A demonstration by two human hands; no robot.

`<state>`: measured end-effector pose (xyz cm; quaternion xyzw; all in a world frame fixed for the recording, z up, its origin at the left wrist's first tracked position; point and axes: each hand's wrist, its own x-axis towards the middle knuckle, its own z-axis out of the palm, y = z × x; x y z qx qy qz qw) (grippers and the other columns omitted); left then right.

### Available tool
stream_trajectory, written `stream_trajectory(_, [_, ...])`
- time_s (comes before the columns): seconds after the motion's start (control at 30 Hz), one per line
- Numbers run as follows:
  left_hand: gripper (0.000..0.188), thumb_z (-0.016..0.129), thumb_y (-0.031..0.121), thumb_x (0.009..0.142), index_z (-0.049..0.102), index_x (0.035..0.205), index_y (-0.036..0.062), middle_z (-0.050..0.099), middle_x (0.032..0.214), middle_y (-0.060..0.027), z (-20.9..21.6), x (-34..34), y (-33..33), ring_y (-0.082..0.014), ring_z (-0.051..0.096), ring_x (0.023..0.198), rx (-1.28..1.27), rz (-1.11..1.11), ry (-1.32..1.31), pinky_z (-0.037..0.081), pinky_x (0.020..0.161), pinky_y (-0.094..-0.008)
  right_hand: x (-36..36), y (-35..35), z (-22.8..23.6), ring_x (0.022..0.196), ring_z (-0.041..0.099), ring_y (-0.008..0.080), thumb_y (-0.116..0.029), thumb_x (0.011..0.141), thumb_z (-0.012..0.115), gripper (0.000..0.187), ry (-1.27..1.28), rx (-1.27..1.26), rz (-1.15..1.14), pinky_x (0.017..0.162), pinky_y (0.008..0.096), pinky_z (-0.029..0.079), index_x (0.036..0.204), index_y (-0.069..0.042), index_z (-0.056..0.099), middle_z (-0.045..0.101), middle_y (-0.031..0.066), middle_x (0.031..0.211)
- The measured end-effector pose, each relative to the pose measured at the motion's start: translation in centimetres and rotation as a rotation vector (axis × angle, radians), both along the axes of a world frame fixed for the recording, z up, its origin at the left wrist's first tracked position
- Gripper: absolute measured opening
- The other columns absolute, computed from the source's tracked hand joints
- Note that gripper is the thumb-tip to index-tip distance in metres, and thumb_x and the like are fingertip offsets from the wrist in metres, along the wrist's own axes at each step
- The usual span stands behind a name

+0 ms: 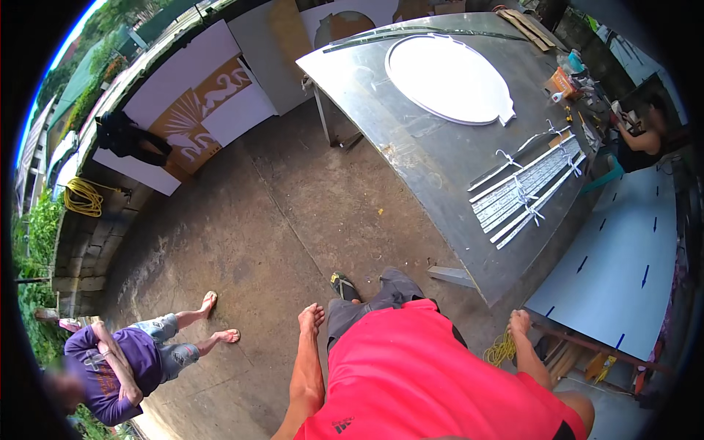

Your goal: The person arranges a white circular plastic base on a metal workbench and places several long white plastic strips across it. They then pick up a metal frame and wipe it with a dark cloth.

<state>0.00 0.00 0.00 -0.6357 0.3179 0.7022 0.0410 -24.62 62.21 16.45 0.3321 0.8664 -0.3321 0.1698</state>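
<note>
My left hand [312, 318] hangs at my side above the concrete floor, its fingers curled into a loose fist with nothing showing in it. On the other side, my right hand [519, 323] is also closed, and nothing can be seen in its grip. It appears near a coil of yellow rope [500, 350] and the near end of a large pale-blue sheet [623, 257], apart from both as far as I can tell. Ahead to the right stands a metal-topped table [418, 147]. It bears a white oval panel [447, 77] and bundles of tied white strips [524, 191].
A person in a purple shirt [150, 352] stands at left with folded arms. Another person [642, 139] sits beyond the table at right. Cut-out panels [194, 110] lean on the far-left wall, near a hanging yellow hose [83, 196]. A table leg [451, 276] juts near my feet.
</note>
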Motion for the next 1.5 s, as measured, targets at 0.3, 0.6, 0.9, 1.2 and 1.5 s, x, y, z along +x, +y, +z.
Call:
stream_trajectory(0.3, [0.028,0.056,0.021,0.096,0.062,0.119,0.0063,0.070,0.101,-0.0080,1.7,-12.9,-13.4,-0.0187,0.066,0.080,-0.009,-0.087,0.129,0.056,0.068,-0.0339,1.7,-24.4,2.8,0.054,0.059,0.0140,-0.023,0.094,0.057,0.022,0.128,-0.374,0.057,0.045,0.0269,0.048,0.096,-0.001,0.061,0.063,0.0083,0.076])
stream_trajectory(0.6, [0.034,0.062,0.021,0.093,0.059,0.122,0.0035,0.069,0.096,-0.0090,7.3,-33.4,-19.4,-0.0170,0.065,0.076,-0.067,-0.128,0.421,0.055,0.066,-0.0313,-16.4,-37.2,1.6,0.059,0.062,0.0136,-0.025,0.097,0.056,0.027,0.293,-0.630,0.020,0.049,0.0267,0.050,0.100,0.001,0.062,0.066,0.0087,0.081])
stream_trajectory(0.9, [0.033,0.059,0.020,0.097,0.057,0.122,-0.0010,0.067,0.097,-0.0107,16.8,-53.5,-21.1,-0.0182,0.065,0.081,-0.108,-0.362,0.697,0.055,0.072,-0.0315,-38.1,-42.5,-1.0,0.058,0.065,0.0188,-0.029,0.097,0.056,0.031,0.390,-0.770,-0.222,0.046,0.0281,0.051,0.107,0.000,0.058,0.065,0.0118,0.088])
stream_trajectory(1.2, [0.045,0.055,0.017,0.099,0.042,0.135,-0.0076,0.061,0.121,-0.0191,17.0,-70.9,-20.6,-0.0276,0.065,0.106,0.144,-0.656,0.794,0.055,0.091,-0.0382,-50.4,-43.9,-4.2,0.062,0.067,0.0231,-0.035,0.097,0.058,0.040,0.378,-0.638,-0.422,0.051,0.0326,0.056,0.118,-0.002,0.049,0.063,0.0157,0.095])
stream_trajectory(1.5, [0.061,0.056,0.012,0.096,0.026,0.145,-0.0087,0.048,0.136,-0.0219,15.4,-82.2,-20.2,-0.0325,0.055,0.121,0.214,-0.701,0.731,0.050,0.099,-0.0449,-53.1,-47.1,-5.8,0.065,0.069,0.0268,-0.033,0.095,0.059,0.039,0.418,-0.554,-0.601,0.054,0.0379,0.060,0.112,-0.001,0.044,0.059,0.0156,0.087])
